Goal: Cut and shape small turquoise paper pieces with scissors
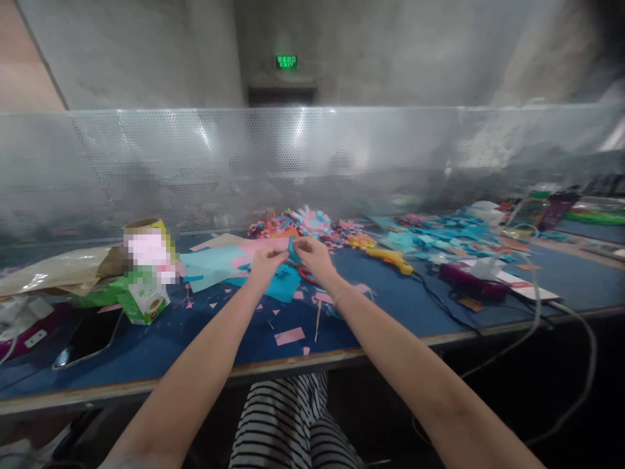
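Note:
A small blue paper piece (291,247) is pinched between my two hands above the table's middle. My left hand (270,262) is closed, its fingertips meeting the piece from the left. From the right, my right hand (316,255) is closed on it too; its finer folds are too blurred to make out. Under and behind my hands lie a light blue paper sheet (215,266), a pink sheet (258,246) and a darker blue sheet (278,287). A red looped handle (306,276) shows partly beneath my right hand.
A yellow glue gun (390,258) with a black cord lies right of my hands. Pink paper flowers (315,221) and blue paper pieces (446,229) are heaped behind. A phone (90,337) and green box (144,299) sit left, a purple tissue box (473,281) right.

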Available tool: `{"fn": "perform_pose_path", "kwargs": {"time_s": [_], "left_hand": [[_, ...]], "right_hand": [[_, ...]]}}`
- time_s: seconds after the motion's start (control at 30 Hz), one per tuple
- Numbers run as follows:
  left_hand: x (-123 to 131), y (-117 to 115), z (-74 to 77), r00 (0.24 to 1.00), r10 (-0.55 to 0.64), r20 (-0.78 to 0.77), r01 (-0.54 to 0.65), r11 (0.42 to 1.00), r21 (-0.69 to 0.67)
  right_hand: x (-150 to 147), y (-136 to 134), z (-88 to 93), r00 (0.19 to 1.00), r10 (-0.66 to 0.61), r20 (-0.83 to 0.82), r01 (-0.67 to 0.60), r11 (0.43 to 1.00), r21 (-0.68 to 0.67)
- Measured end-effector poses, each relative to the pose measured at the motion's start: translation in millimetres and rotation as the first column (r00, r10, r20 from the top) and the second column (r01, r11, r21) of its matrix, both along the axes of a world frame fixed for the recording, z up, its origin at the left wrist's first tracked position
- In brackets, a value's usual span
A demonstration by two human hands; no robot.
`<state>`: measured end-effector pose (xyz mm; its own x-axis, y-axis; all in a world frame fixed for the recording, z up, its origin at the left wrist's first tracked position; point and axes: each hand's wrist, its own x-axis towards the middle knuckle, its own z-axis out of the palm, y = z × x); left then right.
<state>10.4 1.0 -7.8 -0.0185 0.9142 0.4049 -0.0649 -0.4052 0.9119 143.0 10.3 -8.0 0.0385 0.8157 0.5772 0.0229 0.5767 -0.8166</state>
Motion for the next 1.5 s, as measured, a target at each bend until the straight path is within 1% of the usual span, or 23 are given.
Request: {"fn": "perform_pose_path", "kwargs": {"time_s": [0.1, 0.33, 0.57, 0.77, 0.9, 1.13, 1.23, 1.33, 1.5], "left_hand": [[1, -2, 0.9, 1.0, -0.009, 0.004, 0.009, 1.0, -0.015], [3, -7, 3.6, 0.994, -0.032, 0.102, 0.039, 0.997, -0.063], [2, -6, 2.6, 0.989, -0.054, 0.139, 0.07, 0.992, -0.109], [3, -6, 3.8, 0.983, -0.04, 0.176, 0.067, 0.987, -0.149], [2, -7, 4.8, 0.98, -0.044, 0.195, 0.074, 0.986, -0.147], [2, -6, 3.8, 0.986, -0.036, 0.16, 0.058, 0.989, -0.134], [1, -5, 2.9, 0.993, -0.024, 0.118, 0.039, 0.991, -0.129], [0, -3, 0.9, 0.998, -0.022, 0.059, 0.027, 0.995, -0.099], [-1, 0, -2.6, 0.998, -0.051, -0.026, 0.05, 0.998, -0.028]], "right_hand": [[0, -2, 0.9, 1.0, -0.013, 0.026, 0.012, 1.0, 0.015], [0, -2, -0.8, 0.995, -0.015, 0.098, 0.012, 0.999, 0.031], [0, -6, 1.9, 0.996, -0.008, 0.09, 0.01, 1.0, -0.016], [-1, -5, 1.7, 0.996, -0.002, 0.09, 0.002, 1.0, -0.007], [-1, -5, 0.9, 0.996, 0.011, 0.086, -0.01, 1.0, -0.012], [-1, -7, 0.6, 0.994, -0.009, 0.112, 0.011, 1.0, -0.011], [-1, -9, 2.2, 0.993, -0.015, 0.117, 0.016, 1.0, -0.01], [-1, -10, 4.1, 0.992, -0.021, 0.124, 0.022, 1.0, -0.007], [0, -12, 7.2, 0.988, -0.04, 0.146, 0.045, 0.999, -0.027]]}}
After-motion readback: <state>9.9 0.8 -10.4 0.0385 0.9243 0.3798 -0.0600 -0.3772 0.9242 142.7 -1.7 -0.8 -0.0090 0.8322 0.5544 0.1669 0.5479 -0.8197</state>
